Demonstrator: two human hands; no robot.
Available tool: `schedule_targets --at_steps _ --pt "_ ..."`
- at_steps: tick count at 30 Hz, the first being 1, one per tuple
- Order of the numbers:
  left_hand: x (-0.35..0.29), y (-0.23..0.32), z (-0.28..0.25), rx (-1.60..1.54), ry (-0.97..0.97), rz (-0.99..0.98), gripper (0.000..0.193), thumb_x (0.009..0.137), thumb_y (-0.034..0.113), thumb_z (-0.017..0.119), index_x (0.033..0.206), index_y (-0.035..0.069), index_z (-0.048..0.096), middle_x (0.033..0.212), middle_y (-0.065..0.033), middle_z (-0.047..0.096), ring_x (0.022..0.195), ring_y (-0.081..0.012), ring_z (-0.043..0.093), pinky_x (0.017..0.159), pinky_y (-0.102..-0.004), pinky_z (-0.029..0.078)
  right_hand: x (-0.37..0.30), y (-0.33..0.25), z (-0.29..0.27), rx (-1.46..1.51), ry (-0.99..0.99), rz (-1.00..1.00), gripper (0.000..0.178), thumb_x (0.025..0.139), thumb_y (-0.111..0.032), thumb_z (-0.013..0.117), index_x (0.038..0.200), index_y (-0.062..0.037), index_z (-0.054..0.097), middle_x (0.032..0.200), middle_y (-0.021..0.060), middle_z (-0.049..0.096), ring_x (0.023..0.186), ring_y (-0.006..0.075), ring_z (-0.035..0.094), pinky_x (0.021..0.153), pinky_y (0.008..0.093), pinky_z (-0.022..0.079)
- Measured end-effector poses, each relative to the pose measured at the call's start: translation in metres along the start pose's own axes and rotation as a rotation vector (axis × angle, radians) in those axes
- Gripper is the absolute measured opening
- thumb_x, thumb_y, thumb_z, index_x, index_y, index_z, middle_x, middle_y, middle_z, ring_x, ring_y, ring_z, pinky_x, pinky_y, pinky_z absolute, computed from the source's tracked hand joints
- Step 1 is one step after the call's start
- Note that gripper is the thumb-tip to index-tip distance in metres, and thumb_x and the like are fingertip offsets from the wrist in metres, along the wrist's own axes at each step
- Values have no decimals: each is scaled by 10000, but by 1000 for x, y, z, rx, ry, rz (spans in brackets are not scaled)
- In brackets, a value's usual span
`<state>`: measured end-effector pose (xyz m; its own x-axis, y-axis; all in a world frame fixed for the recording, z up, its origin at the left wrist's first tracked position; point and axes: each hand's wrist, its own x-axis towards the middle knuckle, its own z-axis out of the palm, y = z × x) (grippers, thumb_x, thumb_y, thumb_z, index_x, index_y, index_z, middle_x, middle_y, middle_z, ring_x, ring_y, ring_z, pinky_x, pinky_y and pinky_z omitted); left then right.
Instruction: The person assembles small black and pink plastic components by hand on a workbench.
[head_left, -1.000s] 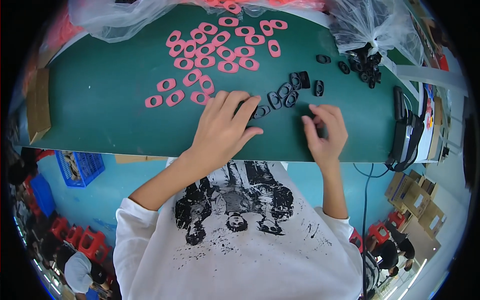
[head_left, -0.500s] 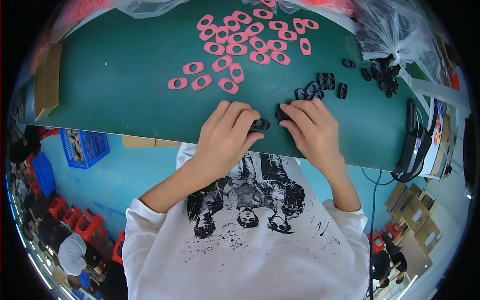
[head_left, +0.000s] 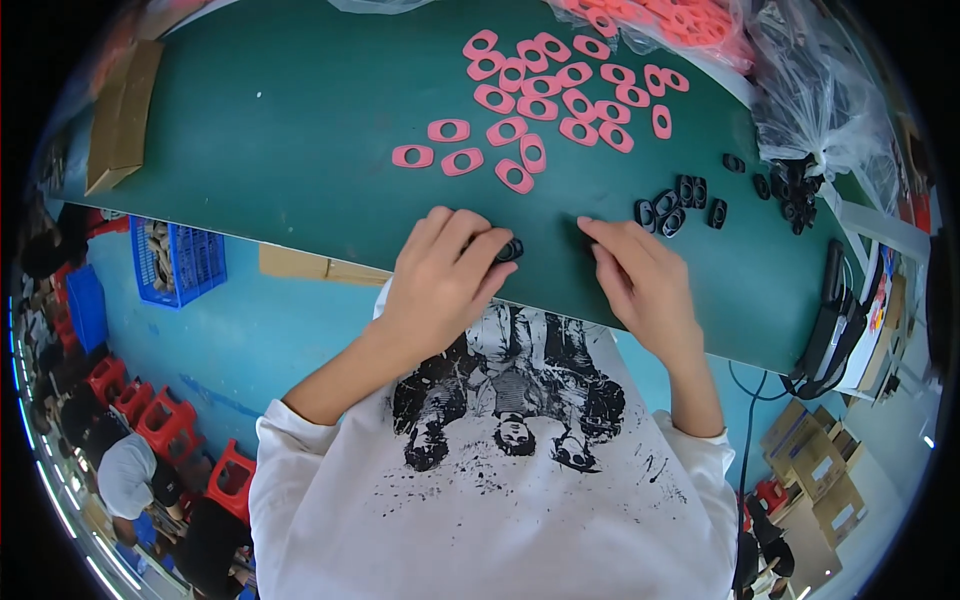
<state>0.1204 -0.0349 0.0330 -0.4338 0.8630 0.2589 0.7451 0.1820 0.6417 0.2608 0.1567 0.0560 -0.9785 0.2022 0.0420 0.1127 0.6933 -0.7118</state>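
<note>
My left hand (head_left: 445, 268) is closed, with a small black oval piece with a hole (head_left: 510, 250) between its thumb and fingers, just above the table's near edge. To its right, my right hand (head_left: 648, 285) has its fingers curled toward the thumb. A dark edge shows under its fingertips, seemingly another black piece, mostly hidden by the fingers. Several loose black oval pieces (head_left: 664, 203) lie just beyond my right hand. Farther off, many flat pink pieces with round holes (head_left: 538, 107) are spread over the green table (head_left: 300, 130).
A clear plastic bag (head_left: 815, 110) and a heap of black pieces (head_left: 797, 195) are at the right. More pink pieces (head_left: 690, 22) are bagged at the far edge. A cardboard box (head_left: 122, 115) stands left; a blue crate (head_left: 178, 262) sits below the table. People are in the background.
The view has shifted, so the table's things appear farther right. My right hand has drawn slightly away from the left, and its black piece is now more hidden. The left hand keeps its piece.
</note>
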Motion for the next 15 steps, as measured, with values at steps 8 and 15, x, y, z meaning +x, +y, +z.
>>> schedule_targets --at_steps 8,15 --pt "-3 -6 -9 30 58 -44 323 698 74 793 984 31 648 923 -72 552 843 -266 525 698 -384 414 18 -4 13 -57 55 -2 328 781 81 699 1094 -15 676 965 112 624 735 220 625 607 306 494" --pt "-4 -14 -17 66 124 -112 319 706 38 787 991 17 644 925 -98 571 814 -297 547 701 -388 462 20 9 10 55 54 -74 262 783 36 725 1037 -16 685 963 84 596 621 167 517 568 287 452"
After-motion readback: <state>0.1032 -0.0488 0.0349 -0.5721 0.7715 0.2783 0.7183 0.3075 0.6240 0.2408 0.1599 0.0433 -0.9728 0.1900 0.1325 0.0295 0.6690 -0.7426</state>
